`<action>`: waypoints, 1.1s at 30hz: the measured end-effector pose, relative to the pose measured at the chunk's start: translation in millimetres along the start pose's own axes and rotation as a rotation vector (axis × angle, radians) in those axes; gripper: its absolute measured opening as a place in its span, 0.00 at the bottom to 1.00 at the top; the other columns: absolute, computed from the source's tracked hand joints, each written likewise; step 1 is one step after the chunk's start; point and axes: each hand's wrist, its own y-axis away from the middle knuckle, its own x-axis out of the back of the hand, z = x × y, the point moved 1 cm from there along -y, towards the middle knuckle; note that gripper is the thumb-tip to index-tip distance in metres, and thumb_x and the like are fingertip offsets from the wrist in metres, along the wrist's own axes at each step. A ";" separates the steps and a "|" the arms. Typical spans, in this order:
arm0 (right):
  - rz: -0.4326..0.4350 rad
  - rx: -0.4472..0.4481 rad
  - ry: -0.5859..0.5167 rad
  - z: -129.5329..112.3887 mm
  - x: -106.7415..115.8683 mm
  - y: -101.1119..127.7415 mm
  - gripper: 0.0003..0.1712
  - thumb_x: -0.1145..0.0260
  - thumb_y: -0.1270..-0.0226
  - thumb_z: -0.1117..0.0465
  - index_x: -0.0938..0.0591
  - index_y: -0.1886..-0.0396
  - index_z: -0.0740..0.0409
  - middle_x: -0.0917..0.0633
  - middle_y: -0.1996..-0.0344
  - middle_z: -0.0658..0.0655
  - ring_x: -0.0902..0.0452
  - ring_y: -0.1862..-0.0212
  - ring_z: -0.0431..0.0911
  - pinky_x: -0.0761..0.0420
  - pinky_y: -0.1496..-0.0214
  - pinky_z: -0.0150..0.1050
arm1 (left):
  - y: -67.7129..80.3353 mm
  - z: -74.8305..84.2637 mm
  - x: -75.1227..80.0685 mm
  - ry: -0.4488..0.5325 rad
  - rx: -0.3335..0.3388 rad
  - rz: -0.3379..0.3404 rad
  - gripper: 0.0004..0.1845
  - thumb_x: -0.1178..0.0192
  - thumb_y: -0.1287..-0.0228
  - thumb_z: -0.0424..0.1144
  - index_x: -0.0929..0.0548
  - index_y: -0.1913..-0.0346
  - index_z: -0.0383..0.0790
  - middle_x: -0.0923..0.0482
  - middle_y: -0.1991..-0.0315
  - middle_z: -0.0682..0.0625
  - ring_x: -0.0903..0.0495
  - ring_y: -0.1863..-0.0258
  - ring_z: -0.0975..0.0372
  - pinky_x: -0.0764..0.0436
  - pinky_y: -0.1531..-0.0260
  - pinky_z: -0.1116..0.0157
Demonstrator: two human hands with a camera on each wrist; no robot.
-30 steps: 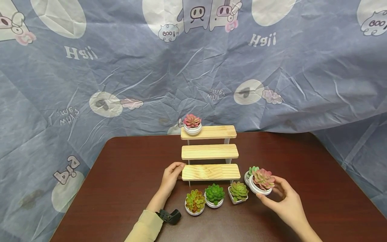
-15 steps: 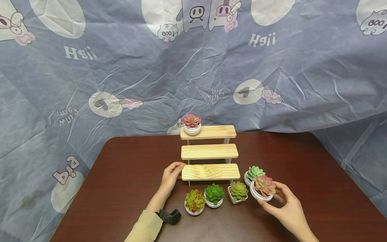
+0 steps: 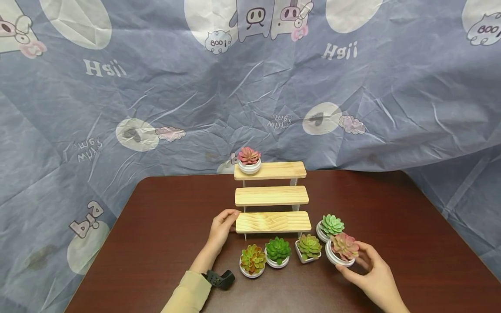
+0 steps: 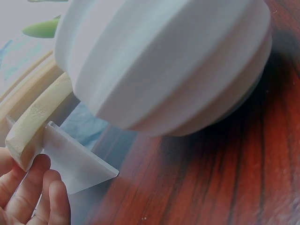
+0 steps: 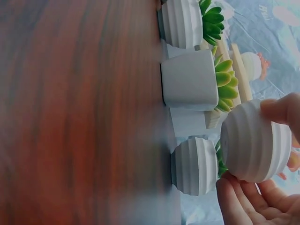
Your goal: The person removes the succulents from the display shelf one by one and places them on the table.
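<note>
My right hand [image 3: 372,271] grips a pink-green potted succulent [image 3: 344,247], its ribbed white round pot [image 5: 255,140] between thumb and fingers. The right wrist view shows this pot raised off the tabletop. At the left end of the bottom board, my left hand [image 3: 220,228] holds the three-step wooden display stand [image 3: 273,222]; its fingers [image 4: 33,187] curl at the board's end beside the clear side support [image 4: 77,159]. Just behind the held pot is a pale green succulent [image 3: 332,224]. A pink succulent [image 3: 249,160] occupies the left of the top step.
Before the stand, a yellow-orange succulent [image 3: 252,259], a dark green one [image 3: 278,251] and a light green one in a square pot [image 3: 308,248] line the brown table [image 3: 168,208]. A printed blue cloth [image 3: 219,95] hangs behind. A black band [image 3: 220,280] circles my left wrist.
My right hand has drawn the pink-green succulent toward me and slightly right, uncovering the pale green succulent behind it. My left hand stays at the stand.
</note>
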 end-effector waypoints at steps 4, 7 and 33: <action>0.002 0.012 -0.021 1.6 -1.2 1.8 0.37 0.20 0.62 0.71 0.27 0.49 0.63 0.24 0.60 0.32 0.24 0.59 0.26 0.26 0.58 0.20 | 0.2 0.4 -0.2 0.000 0.000 0.000 0.13 0.47 0.30 0.36 0.20 0.54 0.28 0.20 0.63 0.45 0.23 0.70 0.63 0.21 0.69 0.61; -0.002 0.011 -0.026 3.5 -1.6 2.6 0.37 0.20 0.62 0.71 0.27 0.49 0.63 0.24 0.60 0.32 0.24 0.59 0.26 0.26 0.58 0.20 | 0.3 0.6 -0.5 0.003 -0.002 -0.001 0.13 0.47 0.30 0.36 0.20 0.55 0.28 0.20 0.63 0.44 0.23 0.70 0.63 0.21 0.69 0.61; -0.060 -0.028 -0.053 18.3 -7.9 7.0 0.36 0.21 0.60 0.69 0.27 0.48 0.63 0.21 0.62 0.34 0.23 0.60 0.29 0.26 0.59 0.20 | 0.6 2.0 -0.8 0.003 -0.001 0.004 0.12 0.47 0.30 0.36 0.20 0.55 0.28 0.20 0.64 0.44 0.23 0.70 0.62 0.21 0.69 0.61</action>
